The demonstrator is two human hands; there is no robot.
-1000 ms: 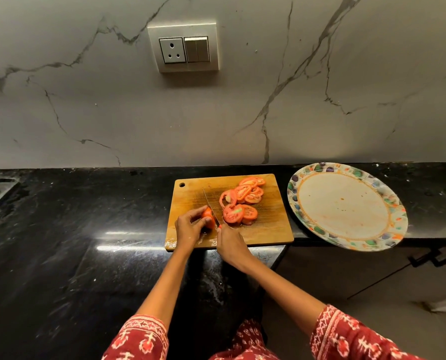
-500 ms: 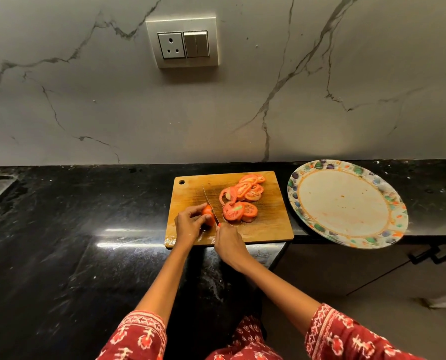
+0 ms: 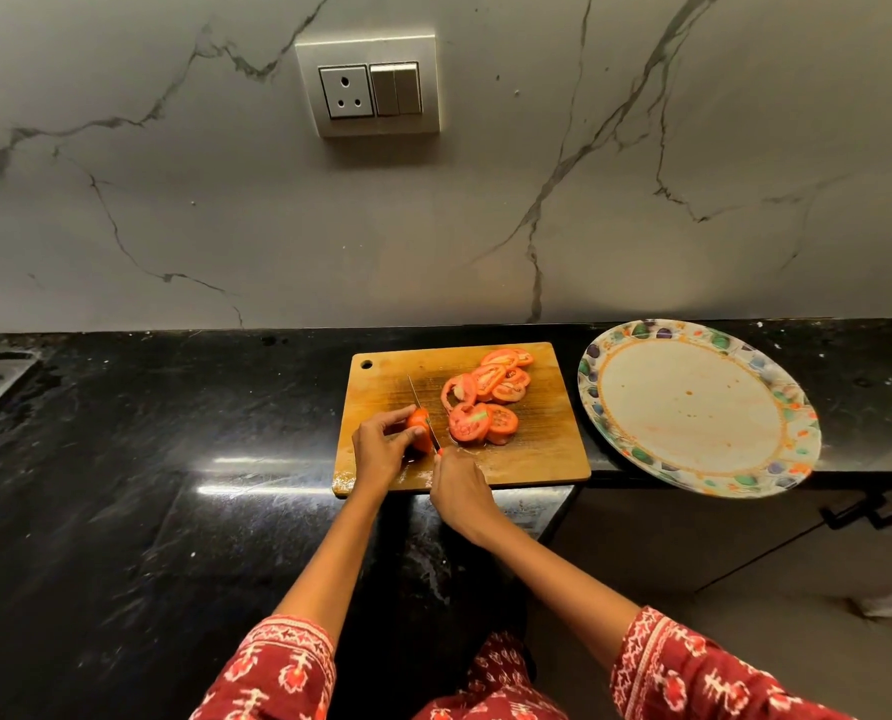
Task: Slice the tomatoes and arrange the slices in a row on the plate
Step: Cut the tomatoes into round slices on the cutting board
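Head view. Board (image 3: 532, 459): wooden, on the black counter (image 3: 122, 511), hole at its far left corner.
Tomato (image 3: 419, 429): uncut end piece, on the board's near left part, pinched by my left hand (image 3: 381, 449), fingers curled over it.
Knife (image 3: 423, 413): handle gripped in my right hand (image 3: 459, 491); the blade lies against the tomato's right side, tip pointing away from me.
Slices (image 3: 488, 397): loose overlapping heap on the board's middle and far right, right of the blade.
Plate (image 3: 693, 475): patterned rim, right of the board, no slices on it, overhanging the counter's near edge.
Socket (image 3: 376, 85): on the marble wall, above the board.
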